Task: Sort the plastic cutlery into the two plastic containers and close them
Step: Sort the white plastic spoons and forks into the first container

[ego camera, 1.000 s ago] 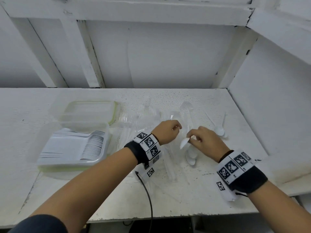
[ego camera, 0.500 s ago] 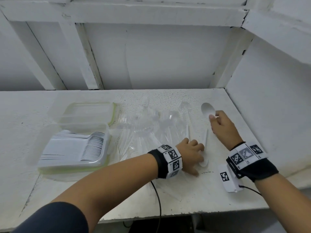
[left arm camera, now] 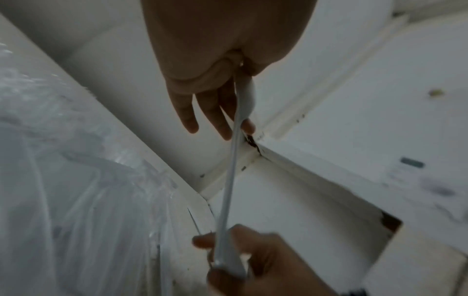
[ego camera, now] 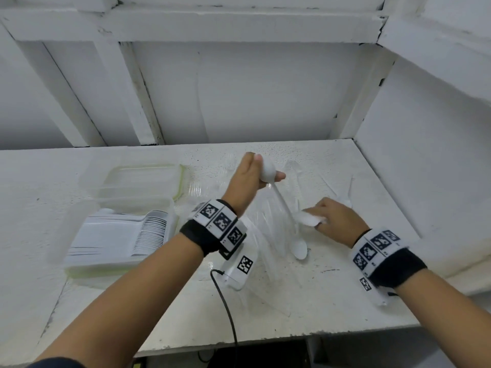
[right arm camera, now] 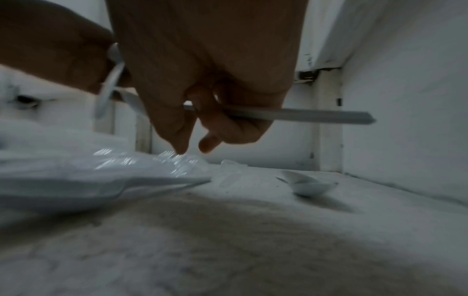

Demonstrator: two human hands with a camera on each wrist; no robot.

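Note:
My left hand [ego camera: 261, 170] is raised over the middle of the table and grips a white spoon [ego camera: 283, 201] by its bowl; the handle slants down towards my right hand [ego camera: 330, 219]. The right hand, low over the table, holds a second white spoon [ego camera: 308, 219], whose handle [right arm camera: 316, 116] sticks out sideways in the right wrist view. The left wrist view shows the first spoon [left arm camera: 230, 180] running from my left hand [left arm camera: 215, 100] down to the right one. At the left, a near container [ego camera: 79, 269] holds stacked white spoons [ego camera: 138, 232], and a far container [ego camera: 180, 181] has a green rim.
A pile of clear plastic cutlery [ego camera: 204, 187] spreads over the table's middle, partly under my arms. One loose white spoon [ego camera: 299, 250] lies near the front; another white spoon [right arm camera: 311, 185] lies by the right wall. White walls close the back and right side.
My left hand has risen from the table front and moved back, now holding a spoon by its bowl. My right hand has come from the far right towards the middle with a spoon.

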